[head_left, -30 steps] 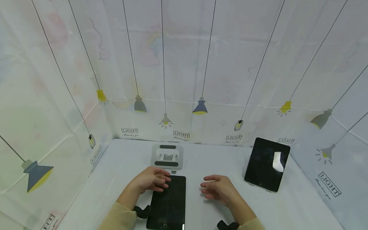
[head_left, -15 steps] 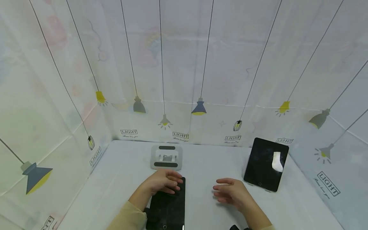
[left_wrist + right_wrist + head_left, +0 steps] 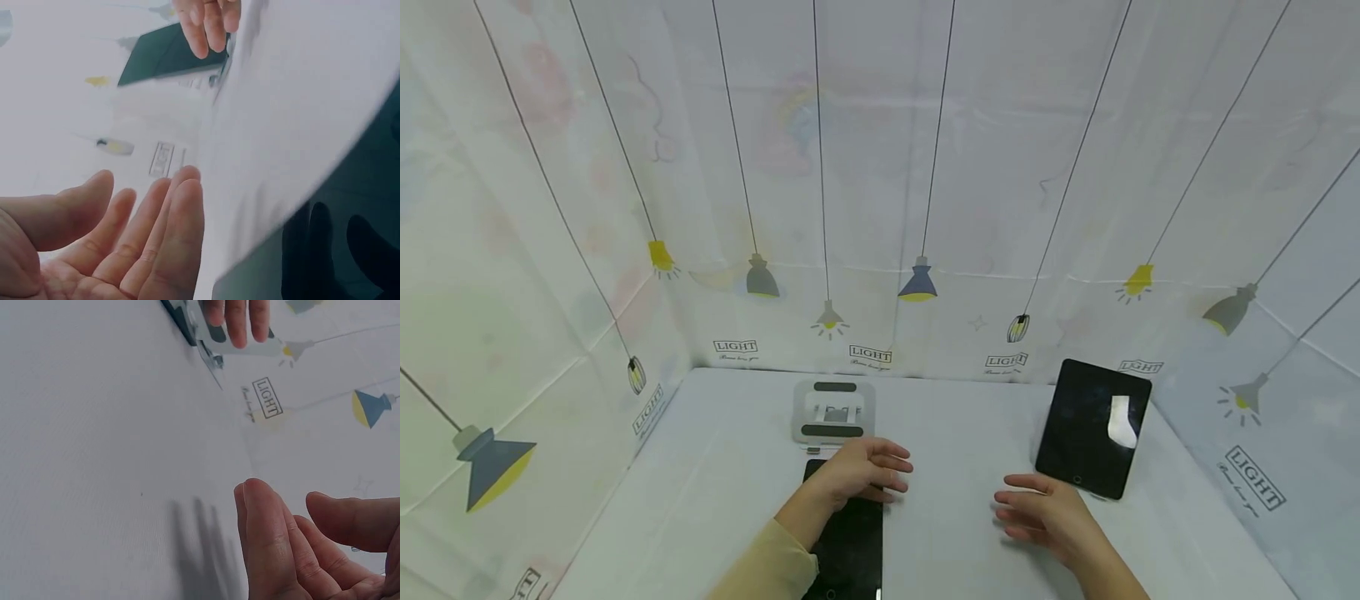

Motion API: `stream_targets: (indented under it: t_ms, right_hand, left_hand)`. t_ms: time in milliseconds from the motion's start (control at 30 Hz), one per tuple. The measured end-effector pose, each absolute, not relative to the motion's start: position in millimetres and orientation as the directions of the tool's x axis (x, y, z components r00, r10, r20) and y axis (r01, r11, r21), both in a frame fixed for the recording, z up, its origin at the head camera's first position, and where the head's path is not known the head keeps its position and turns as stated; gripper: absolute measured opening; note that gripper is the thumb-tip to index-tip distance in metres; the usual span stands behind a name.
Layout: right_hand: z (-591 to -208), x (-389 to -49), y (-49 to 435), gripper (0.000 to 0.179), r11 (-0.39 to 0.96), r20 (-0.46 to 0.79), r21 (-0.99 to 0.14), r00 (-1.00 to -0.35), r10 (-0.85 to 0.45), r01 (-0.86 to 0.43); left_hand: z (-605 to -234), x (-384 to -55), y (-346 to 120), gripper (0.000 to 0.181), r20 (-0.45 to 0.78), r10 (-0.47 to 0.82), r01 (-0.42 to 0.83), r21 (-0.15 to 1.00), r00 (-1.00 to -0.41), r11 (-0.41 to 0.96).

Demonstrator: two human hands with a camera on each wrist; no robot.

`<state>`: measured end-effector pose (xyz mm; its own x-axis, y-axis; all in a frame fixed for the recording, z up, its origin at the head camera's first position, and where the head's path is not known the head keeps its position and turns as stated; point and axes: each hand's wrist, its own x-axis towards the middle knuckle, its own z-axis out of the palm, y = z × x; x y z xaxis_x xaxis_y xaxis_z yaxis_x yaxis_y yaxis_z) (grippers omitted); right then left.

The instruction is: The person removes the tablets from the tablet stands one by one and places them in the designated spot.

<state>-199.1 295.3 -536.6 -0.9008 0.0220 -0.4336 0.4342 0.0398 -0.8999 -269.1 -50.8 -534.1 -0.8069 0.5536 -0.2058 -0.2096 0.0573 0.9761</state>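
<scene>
My left hand (image 3: 861,475) hovers over the upper part of a black tablet (image 3: 850,542) lying flat at the front of the table, its forearm covering the tablet's left side. Nothing is between its fingers (image 3: 181,237), which are loosely extended. To the right, my right hand (image 3: 1045,512) is held above the white tabletop, likewise holding nothing; its shadow shows in the right wrist view. Just beyond that hand, a second black tablet (image 3: 1093,429) leans upright on a support. Behind my left hand sits a grey tablet stand (image 3: 833,412) with two dark pads, folded low.
The white table (image 3: 737,467) meets a light curtain (image 3: 880,167) printed with hanging lamps at its back and sides. In the left wrist view the table's front edge falls off to a dark floor (image 3: 325,194).
Both hands have moved to the right, the left one across the flat tablet and the right one toward the leaning tablet. The tablets and the stand stay in place.
</scene>
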Motion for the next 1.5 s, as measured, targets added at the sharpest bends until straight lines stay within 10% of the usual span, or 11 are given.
stream_targets:
  t_ms: [1500]
  right_hand:
    - [-508.0, -182.0, 426.3, 0.083, -0.034, -0.434, -0.896, -0.855, 0.285, 0.443]
  left_hand:
    - [-518.8, -296.3, 70.7, 0.039, -0.163, 0.644, -0.217, 0.976, -0.748, -0.006]
